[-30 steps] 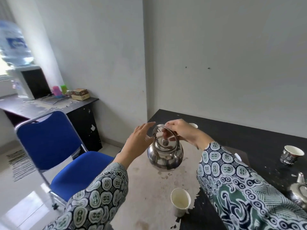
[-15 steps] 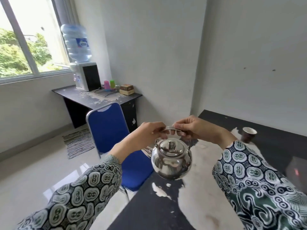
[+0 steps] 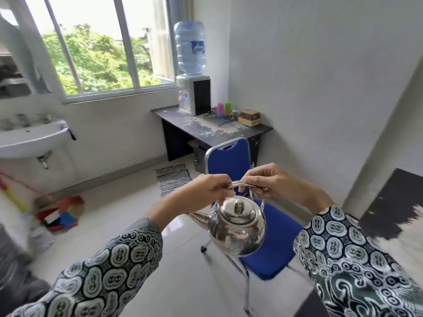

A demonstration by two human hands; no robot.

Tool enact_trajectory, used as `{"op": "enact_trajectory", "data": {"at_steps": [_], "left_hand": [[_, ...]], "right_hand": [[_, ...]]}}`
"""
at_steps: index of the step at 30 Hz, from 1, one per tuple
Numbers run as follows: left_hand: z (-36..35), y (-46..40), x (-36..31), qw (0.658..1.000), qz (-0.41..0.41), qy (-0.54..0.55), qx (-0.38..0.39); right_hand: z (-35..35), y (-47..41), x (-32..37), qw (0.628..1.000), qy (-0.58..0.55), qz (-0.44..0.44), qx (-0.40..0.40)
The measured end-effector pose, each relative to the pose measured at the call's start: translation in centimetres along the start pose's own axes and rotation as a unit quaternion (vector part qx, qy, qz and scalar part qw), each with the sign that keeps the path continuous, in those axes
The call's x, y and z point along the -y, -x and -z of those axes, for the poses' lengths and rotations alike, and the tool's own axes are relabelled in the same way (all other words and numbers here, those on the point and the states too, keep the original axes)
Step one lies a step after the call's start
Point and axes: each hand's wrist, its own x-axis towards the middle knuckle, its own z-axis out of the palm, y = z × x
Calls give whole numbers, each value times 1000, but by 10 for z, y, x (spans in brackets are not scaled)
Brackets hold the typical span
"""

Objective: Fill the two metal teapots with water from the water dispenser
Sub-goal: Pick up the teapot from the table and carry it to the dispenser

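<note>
- Far left: sink [image 3: 34, 138] on the wall, clutter on the floor below, blurred.
- Left hand [image 3: 206, 189] curled shut around the left end of the handle [image 3: 238, 184], fingers together.
- Teapot [image 3: 238, 227] hanging in the air from that handle, above the blue chair [image 3: 231, 161], lid [image 3: 239, 210] on, spout pointing left.
- Probably light now, judged empty; much heavier once filled, so better carried by the top of the bail than by the body.
- Polished steel, rigid, likely slippery if wet; lid loose-looking, liable to shift on a tilt and needing removal before filling.
- Right hand [image 3: 272, 184] pinched on the right end of the handle, fingertips closed on the wire.
- Beyond, well apart: dispenser [image 3: 194, 94] with bottle [image 3: 190, 48] on the desk [image 3: 212, 126], taps facing left.
- Far right: edge of a dark table [image 3: 396, 202]; second teapot not in view.
</note>
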Motion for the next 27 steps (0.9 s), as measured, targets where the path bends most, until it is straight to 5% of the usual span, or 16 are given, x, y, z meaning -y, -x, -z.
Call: {"op": "enact_trajectory", "data": {"at_steps": [13, 27], "left_hand": [[124, -52, 172, 996, 63, -35, -52], [270, -188, 370, 989, 63, -60, -117]], "right_hand": [[-7, -242, -6, 997, 37, 63, 29], [34, -511, -8, 991, 75, 94, -56]]}}
